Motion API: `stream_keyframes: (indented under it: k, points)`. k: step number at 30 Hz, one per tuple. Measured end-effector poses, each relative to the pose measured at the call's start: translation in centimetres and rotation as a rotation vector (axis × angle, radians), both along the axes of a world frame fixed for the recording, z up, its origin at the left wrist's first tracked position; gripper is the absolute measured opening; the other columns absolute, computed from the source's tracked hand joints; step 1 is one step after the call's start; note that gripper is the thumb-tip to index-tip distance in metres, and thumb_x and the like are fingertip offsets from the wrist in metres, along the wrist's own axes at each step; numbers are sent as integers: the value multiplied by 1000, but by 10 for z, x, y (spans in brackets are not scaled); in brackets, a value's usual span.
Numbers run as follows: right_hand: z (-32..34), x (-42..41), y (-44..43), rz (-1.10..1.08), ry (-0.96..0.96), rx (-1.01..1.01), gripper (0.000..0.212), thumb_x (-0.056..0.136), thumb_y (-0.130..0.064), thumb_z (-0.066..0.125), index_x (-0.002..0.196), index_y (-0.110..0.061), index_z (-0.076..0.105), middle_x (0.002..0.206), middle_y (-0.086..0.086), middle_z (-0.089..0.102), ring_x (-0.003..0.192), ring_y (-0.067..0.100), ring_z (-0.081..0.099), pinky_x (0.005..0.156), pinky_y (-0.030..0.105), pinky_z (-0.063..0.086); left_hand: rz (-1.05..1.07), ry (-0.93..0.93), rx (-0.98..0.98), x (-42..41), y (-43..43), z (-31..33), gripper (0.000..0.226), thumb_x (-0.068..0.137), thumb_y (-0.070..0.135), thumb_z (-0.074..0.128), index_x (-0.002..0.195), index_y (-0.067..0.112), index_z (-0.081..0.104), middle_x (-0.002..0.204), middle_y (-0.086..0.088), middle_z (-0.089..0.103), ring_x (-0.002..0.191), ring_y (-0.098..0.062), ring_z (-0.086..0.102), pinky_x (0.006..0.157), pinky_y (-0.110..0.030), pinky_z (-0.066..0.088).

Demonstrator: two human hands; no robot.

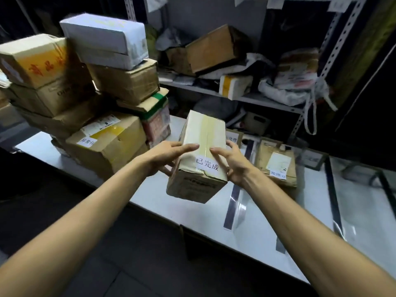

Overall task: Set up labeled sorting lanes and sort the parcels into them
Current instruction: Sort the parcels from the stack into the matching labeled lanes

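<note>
While stacked cartons [120, 84] crowd the table [267, 213], I hold a taped box [203, 136]
Left hand [167, 156] and right hand [234, 165] clamp its creased cardboard

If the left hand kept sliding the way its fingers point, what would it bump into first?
The left hand holds the taped box, fingers across its top. Sliding straight on, it would probably meet the right hand, whose fingertips lie close by on the same face.

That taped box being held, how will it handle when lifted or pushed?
Probably stiff: the box holds its shape between the left hand and right hand. Likely light, as side grips alone carry it. The glossy tape on top may be slippery.
</note>
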State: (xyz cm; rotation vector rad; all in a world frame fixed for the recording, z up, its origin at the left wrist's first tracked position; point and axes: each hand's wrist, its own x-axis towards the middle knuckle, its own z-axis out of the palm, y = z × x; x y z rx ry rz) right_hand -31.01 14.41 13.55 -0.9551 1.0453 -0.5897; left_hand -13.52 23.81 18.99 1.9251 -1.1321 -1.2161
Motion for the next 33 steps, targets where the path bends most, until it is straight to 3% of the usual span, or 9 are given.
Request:
stream_keyframes:
  k: [2,4,7,10,19,24,26,29,33]
  points:
    - [-3,-22,0,-17,46,-7,76,72,-29,84,138,-21,48,119,3,69,98,26,71,87,54,57,15,34,-21,-22,-5,-7,47,82,42,75,124,28,59,115,-2,68,102,-30,66,88,-52,57]
    - [-4,-41,2,-44,21,-13,58,79,-22,80,132,-13,57,111,6,73,87,24,73,68,42,61,30,72,-23,-40,-9,-10,58,81,27,77,133,24,53,113,-5,68,102,-31,67,84,-51,58]
    - [0,-66,6,-120,-6,-21,56,82,-18,77,131,-19,48,116,6,68,91,24,70,58,35,59,32,139,-24,-65,-19,-6,58,81,17,76,129,28,46,103,-2,64,91,-25,65,74,-42,60]
    - [6,-84,8,-180,-42,-36,62,83,-15,76,133,-23,40,122,10,63,96,29,68,54,33,59,-2,163,-8,-85,-31,-2,53,81,9,71,124,27,45,99,-2,60,85,-25,62,78,-43,58]
    - [24,-147,14,-343,-1,-140,56,85,-12,73,132,-22,44,113,10,69,100,33,70,81,50,60,-179,190,-40,-136,-66,8,56,80,28,79,125,30,45,104,2,63,84,-24,67,66,-34,53]
    - [20,-189,18,-463,33,-150,53,87,-14,71,132,-21,44,115,6,67,83,19,70,53,27,57,-321,170,-34,-175,-85,7,53,78,29,81,121,27,50,113,-3,64,92,-24,66,60,-34,55]
    - [17,-208,17,-497,71,-159,52,87,-16,71,131,-24,45,117,4,67,80,15,69,45,21,51,-376,179,-31,-195,-89,7,32,83,25,77,105,29,54,104,-1,64,87,-20,64,58,-33,53]
    - [15,-239,12,-532,115,-159,60,84,-21,74,136,-27,45,113,3,70,85,19,72,57,30,57,-452,183,-28,-225,-101,5,33,83,25,76,111,22,59,105,-7,68,90,-27,68,64,-37,56]
    - [12,-281,-7,-553,109,-140,62,82,-19,76,135,-26,43,114,9,70,95,29,73,83,53,60,-487,186,-10,-268,-123,1,43,82,27,77,119,17,61,109,-9,71,87,-29,70,56,-34,55]
